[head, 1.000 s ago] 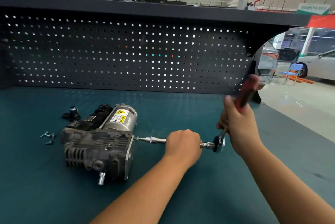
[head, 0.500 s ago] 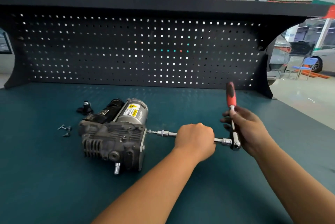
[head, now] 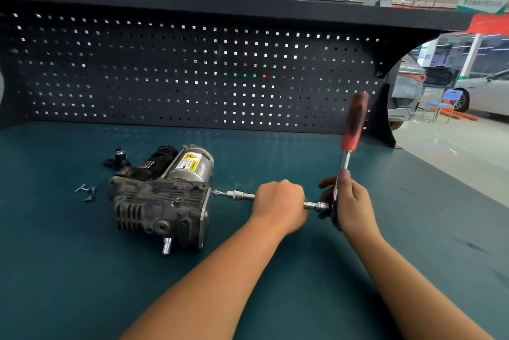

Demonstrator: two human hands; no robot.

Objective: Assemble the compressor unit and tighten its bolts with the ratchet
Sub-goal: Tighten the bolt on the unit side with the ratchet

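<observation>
- Firmly, the left hand (head: 279,206) is wrapping round the extension bar (head: 242,196), apparently keeping its tip lined up on a bolt in the right face of the compressor unit (head: 162,199)
- the right hand (head: 351,202) is gripping the ratchet (head: 354,122) low by its head, red handle standing upright, likely for quick, light turns
- the compressor unit is lying left of centre on the green bench mat (head: 82,284), with loose bolts (head: 86,192) waiting just to its left
</observation>
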